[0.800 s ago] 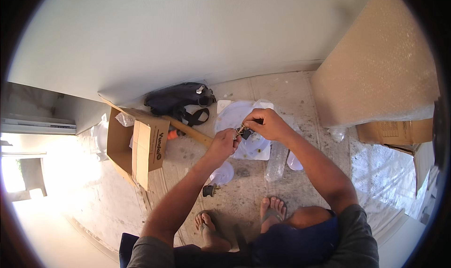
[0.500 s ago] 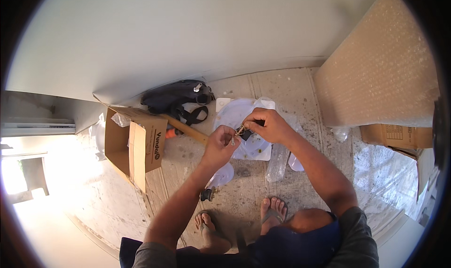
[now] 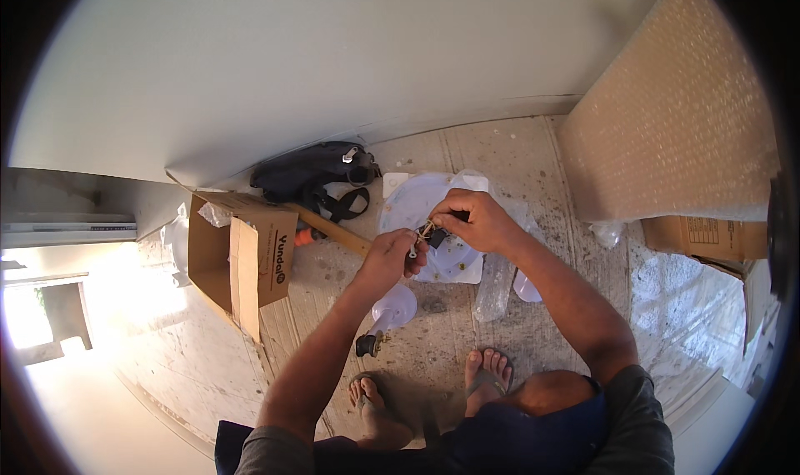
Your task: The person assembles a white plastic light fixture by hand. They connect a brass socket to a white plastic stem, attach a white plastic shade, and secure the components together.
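Left hand [image 3: 385, 262], seen in the head view, is closed to a narrow pinch — thumb and fingers gripping a small, pale, metallic-looking piece [image 3: 412, 252] whose exact kind is too small to tell. Right hand [image 3: 477, 218], just beside it, has thumb and forefinger drawn together on thin, light-coloured wires [image 3: 427, 227]. These wires, with a small black block-shaped part [image 3: 437, 238], lie between the two hands, above a round, whitish, translucent disc [image 3: 404, 210] on the floor [image 3: 450, 333]. Whether the block itself is gripped cannot be told.

Clear, crinkled plastic wrap [image 3: 493, 296] lies near the disc, toward the feet. Nearer the left forearm is a whitish, translucent dish-shaped piece [image 3: 398, 304], with a black, short cylindrical part [image 3: 367, 345] at its lower end.

Beyond the left hand, a black fabric bag [image 3: 308, 173] rests close to the wall [image 3: 333, 58] — an open brown cardboard box [image 3: 267, 262] stands to its left. On the right, a large, flat, brown panel in bubble wrap [image 3: 667, 125] leans at a tilt.
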